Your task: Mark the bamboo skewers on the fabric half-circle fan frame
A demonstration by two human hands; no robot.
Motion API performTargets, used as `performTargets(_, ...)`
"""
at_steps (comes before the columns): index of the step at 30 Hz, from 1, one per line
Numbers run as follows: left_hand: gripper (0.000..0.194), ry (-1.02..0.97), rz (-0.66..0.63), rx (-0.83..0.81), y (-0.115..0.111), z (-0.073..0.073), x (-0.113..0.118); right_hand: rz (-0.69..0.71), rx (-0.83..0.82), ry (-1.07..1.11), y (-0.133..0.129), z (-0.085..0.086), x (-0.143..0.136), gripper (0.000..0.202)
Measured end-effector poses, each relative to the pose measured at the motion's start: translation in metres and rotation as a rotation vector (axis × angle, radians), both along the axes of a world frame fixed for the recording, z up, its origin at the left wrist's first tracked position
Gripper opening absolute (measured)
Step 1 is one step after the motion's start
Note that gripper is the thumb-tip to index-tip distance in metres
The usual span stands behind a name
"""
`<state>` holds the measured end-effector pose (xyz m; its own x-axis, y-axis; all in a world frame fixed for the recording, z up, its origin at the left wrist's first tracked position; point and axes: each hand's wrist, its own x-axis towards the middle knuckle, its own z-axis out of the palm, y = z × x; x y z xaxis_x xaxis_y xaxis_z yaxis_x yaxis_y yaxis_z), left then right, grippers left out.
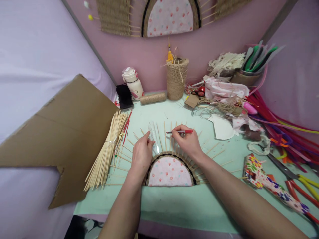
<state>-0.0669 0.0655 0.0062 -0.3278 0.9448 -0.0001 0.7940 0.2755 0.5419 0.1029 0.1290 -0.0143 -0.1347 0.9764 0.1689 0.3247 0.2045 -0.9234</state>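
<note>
On the table lies a half-round piece [169,171] of pink patterned cloth with a black and jute border, and thin wooden sticks [165,134] fan out from its curved edge. My left hand [143,151] pinches a clear ruler [155,137], which lies along the sticks left of the middle. In my right hand [185,141] is a red pen [183,131], held nearly level with its dark tip pointing left over the sticks. The pen tip is to the right of the ruler; whether it touches a stick I cannot tell.
Left are a bundle of sticks [107,149] and a brown cardboard sheet [62,122]. At the back stand a bottle [133,84] and a jute twine spool [177,79]. Scissors [286,169], a flower-patterned glue gun [269,186] and pipe cleaners [286,126] crowd the right.
</note>
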Motion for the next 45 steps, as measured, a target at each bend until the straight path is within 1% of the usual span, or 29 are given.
performTargets(4,0.047,-0.028,-0.021,-0.041,-0.002,0.001,0.003,0.038,0.033,0.020,-0.002,0.003,0.000,0.013)
performTargets(7,0.049,-0.024,-0.038,-0.029,-0.001,-0.002,0.005,0.073,0.013,0.019,-0.003,0.002,-0.001,0.013)
performTargets(12,0.049,0.011,-0.059,-0.030,0.000,-0.004,0.006,0.087,-0.011,-0.003,-0.005,0.001,-0.003,0.013)
performTargets(20,0.048,0.046,-0.093,-0.063,-0.002,-0.004,0.010,0.089,-0.029,0.000,-0.005,-0.001,-0.002,0.013)
performTargets(27,0.049,0.089,-0.094,-0.088,-0.003,-0.001,0.011,0.073,-0.044,-0.005,-0.005,0.001,-0.003,0.012)
performTargets(34,0.049,0.113,-0.128,-0.103,-0.004,0.000,0.013,0.077,-0.043,-0.006,-0.004,-0.001,-0.002,0.013)
performTargets(40,0.048,0.100,-0.084,-0.070,-0.003,-0.002,0.011,0.078,-0.035,-0.006,-0.004,-0.002,-0.002,0.012)
performTargets(45,0.047,0.116,-0.098,-0.085,-0.002,-0.002,0.011,0.079,-0.040,-0.010,-0.004,-0.003,-0.001,0.012)
